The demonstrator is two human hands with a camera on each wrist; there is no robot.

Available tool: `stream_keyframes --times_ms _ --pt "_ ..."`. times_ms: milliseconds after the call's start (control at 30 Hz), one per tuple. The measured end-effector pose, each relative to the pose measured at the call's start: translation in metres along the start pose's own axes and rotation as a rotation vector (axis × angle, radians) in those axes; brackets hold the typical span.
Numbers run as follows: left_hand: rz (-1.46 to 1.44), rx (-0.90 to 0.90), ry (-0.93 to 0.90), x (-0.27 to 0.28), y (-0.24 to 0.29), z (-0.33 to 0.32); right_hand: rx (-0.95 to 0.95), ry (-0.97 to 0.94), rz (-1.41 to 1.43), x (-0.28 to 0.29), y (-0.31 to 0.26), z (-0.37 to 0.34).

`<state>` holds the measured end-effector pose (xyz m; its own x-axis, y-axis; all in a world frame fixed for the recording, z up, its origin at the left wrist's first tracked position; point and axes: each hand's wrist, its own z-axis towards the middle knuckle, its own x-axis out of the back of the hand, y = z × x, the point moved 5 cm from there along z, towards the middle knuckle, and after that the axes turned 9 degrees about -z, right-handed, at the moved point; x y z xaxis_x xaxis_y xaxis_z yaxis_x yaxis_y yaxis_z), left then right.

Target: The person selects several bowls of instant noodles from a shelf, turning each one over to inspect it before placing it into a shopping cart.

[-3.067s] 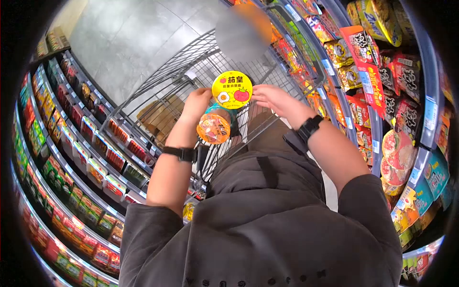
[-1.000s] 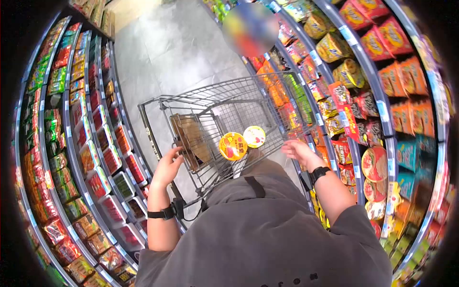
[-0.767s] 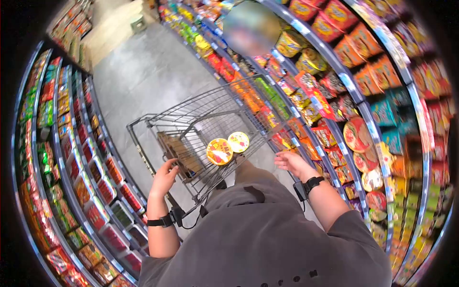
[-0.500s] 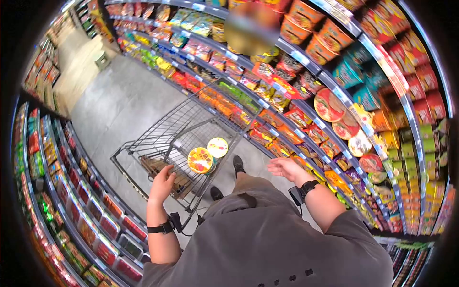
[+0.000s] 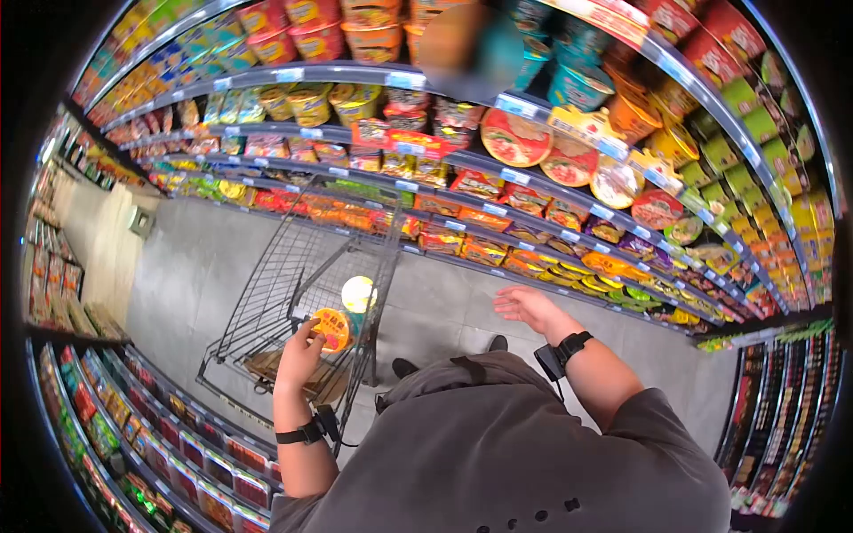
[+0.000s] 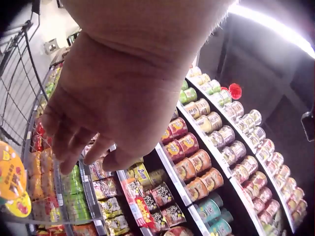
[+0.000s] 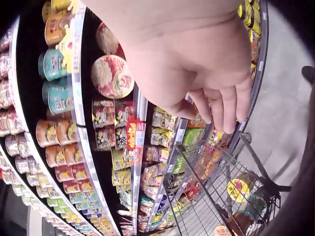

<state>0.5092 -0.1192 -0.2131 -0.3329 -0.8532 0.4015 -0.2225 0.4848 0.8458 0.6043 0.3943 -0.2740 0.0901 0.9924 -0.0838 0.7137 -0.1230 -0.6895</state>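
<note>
My left hand [image 5: 302, 357] hangs loosely bent above the near side of the wire cart [image 5: 267, 293], holding nothing; in the left wrist view the same hand [image 6: 108, 108] has relaxed fingers. Two round-lidded cups stand in the cart: an orange-lidded one [image 5: 331, 330], beside my left fingers in the head view, and a pale-yellow-lidded one [image 5: 359, 294]. Over the floor right of the cart is my right hand [image 5: 531, 311], palm partly up and empty. The right wrist view has this hand [image 7: 197, 69] with extended fingers, and a yellow lid [image 7: 238, 190] in the cart below.
Shelves of noodle cups and bags [image 5: 515, 147] curve across the front and right. More shelves [image 5: 169, 435] of packets stand at lower left. A brown cardboard piece [image 5: 324, 386] lies in the cart. Grey floor [image 5: 435, 302] extends between cart and shelves.
Earlier both hands were at the yellow-lidded cup above the cart; they have since parted, and the cups are in the cart. The view has swung right, bringing the noodle shelves to the front.
</note>
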Motion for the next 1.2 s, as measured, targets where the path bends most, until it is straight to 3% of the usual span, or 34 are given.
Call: stream_keyframes --times_ms 33,233,300,433,767,967,1033,1167,1200 --pt "0.025 -0.061 -0.008 -0.012 0.014 0.007 0.009 0.002 0.023 0.014 0.006 -0.006" --pt "0.081 -0.026 -0.156 -0.109 0.099 0.036 0.067 0.086 0.176 0.110 0.044 -0.057" --pt "0.182 -0.190 -0.215 -0.151 0.124 0.048 0.104 0.097 0.228 0.142 0.058 -0.077" --pt "0.166 -0.127 -0.349 -0.234 0.182 0.056 0.146 0.162 0.350 0.207 0.086 -0.116" --pt "0.312 -0.318 -0.526 -0.429 0.300 0.075 0.243 0.341 0.465 0.353 0.141 -0.202" --pt "0.322 -0.491 -0.577 -0.481 0.350 0.069 0.254 0.387 0.524 0.390 0.140 -0.220" --pt "0.225 -0.583 -0.555 -0.487 0.367 0.068 0.292 0.372 0.504 0.393 0.129 -0.217" --pt "0.129 -0.538 -0.517 -0.486 0.408 0.069 0.354 0.368 0.471 0.399 0.089 -0.202" --pt "0.146 -0.649 -0.482 -0.485 0.420 0.071 0.388 0.364 0.425 0.399 0.071 -0.201"
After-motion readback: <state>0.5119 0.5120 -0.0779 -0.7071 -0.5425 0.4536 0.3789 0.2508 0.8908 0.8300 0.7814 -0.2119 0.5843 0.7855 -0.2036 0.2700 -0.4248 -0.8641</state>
